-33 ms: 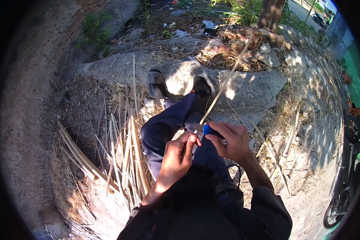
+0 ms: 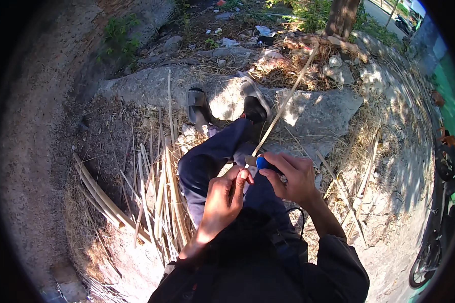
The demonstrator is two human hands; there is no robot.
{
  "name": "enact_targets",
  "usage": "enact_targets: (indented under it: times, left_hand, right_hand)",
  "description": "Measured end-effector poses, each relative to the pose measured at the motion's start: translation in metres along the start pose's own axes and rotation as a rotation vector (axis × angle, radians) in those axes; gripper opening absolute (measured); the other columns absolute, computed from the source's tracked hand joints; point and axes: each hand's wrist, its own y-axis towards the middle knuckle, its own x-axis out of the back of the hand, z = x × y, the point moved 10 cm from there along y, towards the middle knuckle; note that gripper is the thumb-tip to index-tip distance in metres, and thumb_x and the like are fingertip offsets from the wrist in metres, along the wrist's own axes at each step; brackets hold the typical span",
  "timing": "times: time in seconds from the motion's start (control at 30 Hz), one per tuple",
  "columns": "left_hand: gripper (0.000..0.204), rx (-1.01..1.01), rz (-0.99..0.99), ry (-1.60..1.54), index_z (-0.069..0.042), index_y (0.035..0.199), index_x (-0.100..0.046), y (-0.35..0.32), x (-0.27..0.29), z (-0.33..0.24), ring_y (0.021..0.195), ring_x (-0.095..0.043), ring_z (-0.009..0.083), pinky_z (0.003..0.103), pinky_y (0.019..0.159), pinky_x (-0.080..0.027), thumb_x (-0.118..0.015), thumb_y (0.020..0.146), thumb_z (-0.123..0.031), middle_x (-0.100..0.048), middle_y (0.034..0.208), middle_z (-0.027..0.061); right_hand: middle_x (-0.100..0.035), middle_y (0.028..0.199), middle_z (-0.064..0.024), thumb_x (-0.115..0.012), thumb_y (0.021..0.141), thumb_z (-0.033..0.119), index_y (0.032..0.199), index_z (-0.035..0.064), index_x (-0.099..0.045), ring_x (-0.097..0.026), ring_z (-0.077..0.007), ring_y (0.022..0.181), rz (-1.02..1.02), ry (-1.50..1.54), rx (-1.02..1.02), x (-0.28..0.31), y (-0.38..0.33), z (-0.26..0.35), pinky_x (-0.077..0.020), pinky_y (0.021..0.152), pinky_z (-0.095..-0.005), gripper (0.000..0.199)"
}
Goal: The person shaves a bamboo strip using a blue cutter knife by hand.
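Note:
A long pale cane strip (image 2: 286,103) slants up and to the right from my hands, over my right shin and the rock beyond. Its near end is between the fingers of my left hand (image 2: 224,196), closed in a pinch with the thumb on top. My right hand (image 2: 293,179) is wrapped round the blue handle of a knife (image 2: 261,162). The short blade (image 2: 250,160) lies across the strip just beyond my left fingertips; whether it bites into the strip I cannot tell. Both hands are over my lap, close together.
Several pale strips (image 2: 162,197) lie in a loose pile left of my legs. More lie on the ground (image 2: 341,187) to the right. A stone ledge (image 2: 318,118) runs past my feet. A rough wall (image 2: 45,126) rises at left; a tree trunk (image 2: 343,17) stands far right.

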Motion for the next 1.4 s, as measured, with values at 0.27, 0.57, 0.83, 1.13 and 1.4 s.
enact_targets:
  times: [0.27, 0.57, 0.83, 1.13, 1.4]
  left_hand:
    - [0.033, -0.001, -0.010, 0.148, 0.002, 0.095, -0.066, 0.004, 0.004, -0.006, 0.068, -0.053, 0.0102, 0.029, 0.064, -0.043, -0.052, 0.116, -0.020, -0.063, 0.076, 0.0046]
    - [0.035, 0.011, -0.024, 0.103, 0.001, 0.097, -0.066, 0.008, 0.007, -0.003, 0.062, -0.043, 0.0079, 0.030, 0.057, -0.035, -0.052, 0.116, -0.024, -0.057, 0.069, 0.0039]
    - [0.024, -0.056, -0.076, 0.082, -0.001, 0.094, -0.064, 0.011, 0.013, -0.001, 0.050, -0.042, 0.0066, 0.032, 0.049, -0.030, -0.054, 0.113, -0.012, -0.046, 0.058, 0.0037]
    - [0.020, -0.035, -0.111, 0.074, -0.001, 0.095, -0.064, 0.008, 0.010, -0.002, 0.054, -0.039, 0.0063, 0.030, 0.051, -0.030, -0.056, 0.112, -0.009, -0.044, 0.060, 0.0037]
    - [0.020, -0.082, -0.119, 0.095, -0.001, 0.095, -0.064, 0.013, 0.005, -0.002, 0.055, -0.043, 0.0076, 0.031, 0.051, -0.033, -0.056, 0.111, -0.010, -0.048, 0.061, 0.0061]
  right_hand:
    - [-0.072, 0.080, -0.0042, -0.082, 0.092, 0.027, 0.116, 0.0091, -0.076, -0.069, -0.0251, 0.059, -0.079, -0.055, 0.058, 0.002, 0.002, -0.007, -0.0527, 0.053, -0.0374, 0.031]
    - [-0.078, 0.090, -0.0099, -0.085, 0.090, 0.024, 0.114, 0.0052, -0.076, -0.075, -0.0264, 0.068, -0.034, -0.120, 0.021, 0.001, 0.009, -0.011, -0.0578, 0.059, -0.0360, 0.032]
    - [-0.077, 0.088, -0.0093, -0.084, 0.091, 0.024, 0.114, 0.0095, -0.076, -0.074, -0.0276, 0.066, -0.051, -0.120, 0.035, -0.008, 0.007, -0.017, -0.0564, 0.058, -0.0364, 0.029]
    - [-0.069, 0.075, -0.0017, -0.084, 0.090, 0.029, 0.117, 0.0141, -0.076, -0.066, -0.0240, 0.056, -0.113, -0.095, 0.067, -0.013, 0.008, -0.012, -0.0508, 0.051, -0.0372, 0.032]
    - [-0.062, 0.069, 0.0013, -0.085, 0.089, 0.031, 0.116, 0.0158, -0.076, -0.063, -0.0201, 0.054, -0.114, -0.150, 0.162, -0.006, 0.015, -0.016, -0.0500, 0.051, -0.0350, 0.032]
